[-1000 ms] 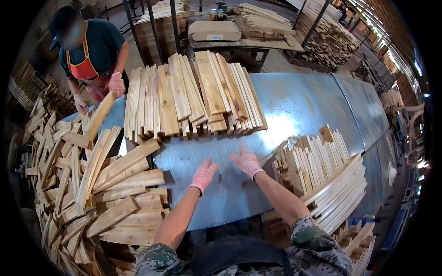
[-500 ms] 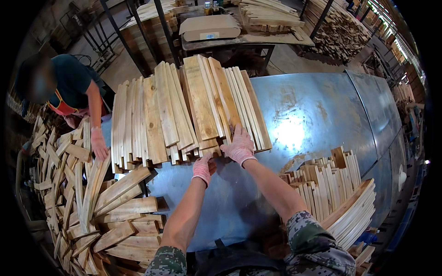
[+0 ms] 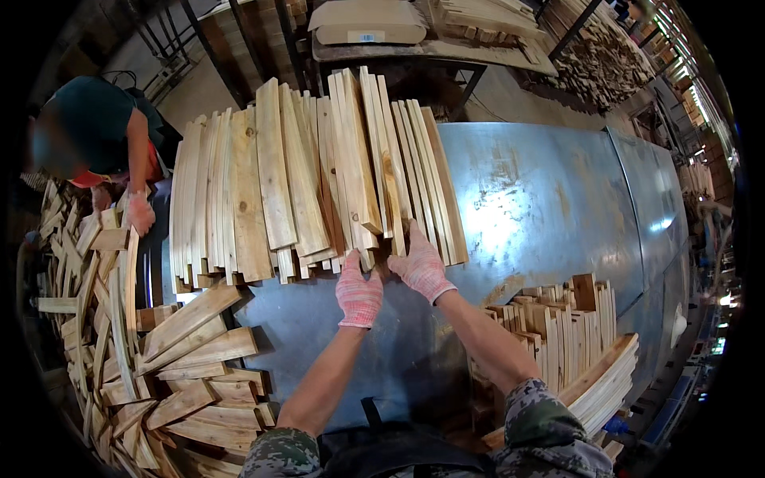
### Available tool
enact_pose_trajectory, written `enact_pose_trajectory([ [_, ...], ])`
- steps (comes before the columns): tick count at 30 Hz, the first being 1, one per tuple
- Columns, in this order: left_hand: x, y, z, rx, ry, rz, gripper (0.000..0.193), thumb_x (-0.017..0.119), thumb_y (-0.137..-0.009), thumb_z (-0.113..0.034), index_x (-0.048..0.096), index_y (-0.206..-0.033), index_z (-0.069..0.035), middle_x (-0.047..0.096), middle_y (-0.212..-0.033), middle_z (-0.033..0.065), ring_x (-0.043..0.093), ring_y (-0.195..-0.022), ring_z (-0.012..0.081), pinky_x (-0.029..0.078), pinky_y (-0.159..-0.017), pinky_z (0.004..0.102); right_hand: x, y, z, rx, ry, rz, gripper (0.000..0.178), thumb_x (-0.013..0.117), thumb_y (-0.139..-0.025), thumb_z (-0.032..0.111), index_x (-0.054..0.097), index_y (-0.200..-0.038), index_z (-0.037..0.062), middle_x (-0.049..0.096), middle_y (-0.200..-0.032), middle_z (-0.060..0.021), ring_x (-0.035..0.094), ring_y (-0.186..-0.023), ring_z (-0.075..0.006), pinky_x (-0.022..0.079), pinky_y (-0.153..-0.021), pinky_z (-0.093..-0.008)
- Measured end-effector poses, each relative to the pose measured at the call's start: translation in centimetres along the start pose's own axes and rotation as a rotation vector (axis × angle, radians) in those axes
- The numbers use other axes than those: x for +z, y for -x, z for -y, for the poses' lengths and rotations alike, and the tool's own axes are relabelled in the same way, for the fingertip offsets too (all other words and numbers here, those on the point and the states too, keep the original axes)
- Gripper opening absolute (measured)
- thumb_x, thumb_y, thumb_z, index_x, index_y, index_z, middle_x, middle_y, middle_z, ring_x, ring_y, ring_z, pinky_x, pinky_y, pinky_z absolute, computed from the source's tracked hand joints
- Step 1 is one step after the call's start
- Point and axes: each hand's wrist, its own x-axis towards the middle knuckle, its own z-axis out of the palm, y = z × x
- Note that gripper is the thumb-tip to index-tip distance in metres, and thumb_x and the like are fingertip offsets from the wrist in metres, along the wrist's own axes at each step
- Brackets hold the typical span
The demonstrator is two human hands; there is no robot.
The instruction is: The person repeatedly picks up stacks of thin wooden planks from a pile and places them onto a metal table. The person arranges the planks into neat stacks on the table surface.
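Observation:
A row of pale wooden boards [image 3: 253, 191] lies side by side on the metal table in front of me. My left hand [image 3: 358, 295], in a pink and white glove, has its fingers and thumb round the near end of a board [image 3: 357, 159] in the row's right half. Close beside it, my right hand [image 3: 422, 268], gloved alike, grips the near end of another board [image 3: 392, 159], its fingers along the right side and its thumb to the left. Part of each grip is hidden by the gloves. Several boards here stand on edge, tilted against each other.
A blue-grey metal table [image 3: 550, 191] stretches right. Shorter boards [image 3: 558, 327] stand packed at the right front. Loose wood pieces [image 3: 103, 319] heap up at the left, where another person [image 3: 96, 127] reaches down. Behind the row, a carton [image 3: 366, 24] rests on a bench.
A wide board that lay flat in the row is now tipped on edge. My left hand has moved slightly right and turned upright. The other person's hand has drawn back from the loose pieces.

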Motion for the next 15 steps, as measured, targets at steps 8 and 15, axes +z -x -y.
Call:
enact_pose_trajectory([
  [8,-4.2,-2.2,-3.3,0.142,-0.062,0.090,0.056,0.082,-0.078,-0.017,0.065,-0.129,0.001,0.069,-0.121,0.0239,0.066,-0.111,0.0436,0.053,-0.099,0.0473,-1.8,1.1,-0.1,-0.029,-0.051,0.045,0.106,0.083,-0.077,0.028,0.027,-0.162,-0.0017,0.066,-0.135,-0.0257,0.064,-0.126,-0.0385,0.050,-0.109,-0.0414],
  [15,-5.1,-3.2,-1.0,-0.075,0.064,0.335,0.080,0.085,-0.082,-0.021,0.050,-0.151,-0.001,0.063,-0.140,0.0225,0.061,-0.129,0.0372,0.048,-0.110,0.0424,-3.1,0.7,0.5,-0.224,-0.207,0.179,0.117,0.090,-0.080,0.033,0.018,-0.161,-0.0103,0.060,-0.143,-0.0228,0.061,-0.130,-0.0320,0.047,-0.111,-0.0365],
])
